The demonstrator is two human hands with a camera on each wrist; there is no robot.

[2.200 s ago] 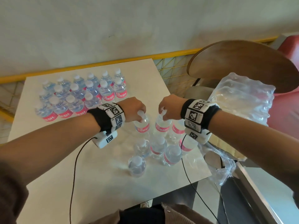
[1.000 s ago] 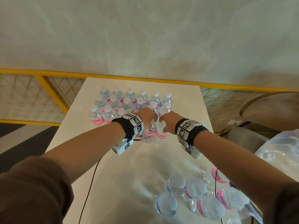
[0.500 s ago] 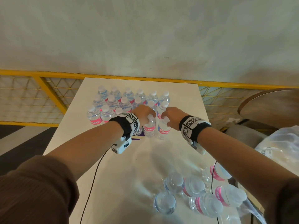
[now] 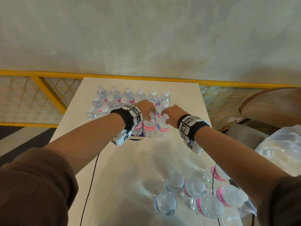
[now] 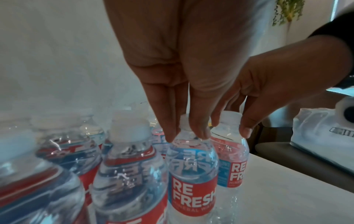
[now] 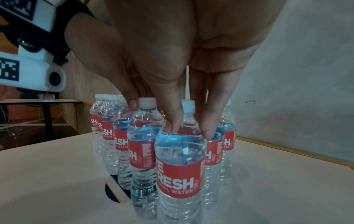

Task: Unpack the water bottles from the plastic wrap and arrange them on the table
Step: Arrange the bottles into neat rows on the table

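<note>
Several clear water bottles with red labels stand in rows [image 4: 128, 97] at the far end of the white table [image 4: 117, 168]. At the front of that group my left hand [image 4: 147, 110] pinches the neck of one upright bottle [image 4: 149, 127], whose base is on the table. In the left wrist view my left fingertips [image 5: 201, 133] straddle its cap above the bottle [image 5: 191, 169]. Right beside it, my right hand [image 4: 171, 115] pinches the neck of a second upright bottle [image 4: 163, 128]. My right fingertips [image 6: 208, 130] sit on the shoulder of that bottle [image 6: 180, 166].
Several loose bottles [image 4: 192, 193] stand at the near right of the table. A wrapped pack in clear plastic [image 4: 285, 152] rests on a grey seat [image 4: 241, 134] to the right. A round wooden table [image 4: 273, 105] and a yellow railing [image 4: 48, 93] lie beyond. A black cable [image 4: 91, 185] crosses the table.
Both hands carried one bottle each from the near cluster to the far rows. The two bottles now stand side by side at the front of the group.
</note>
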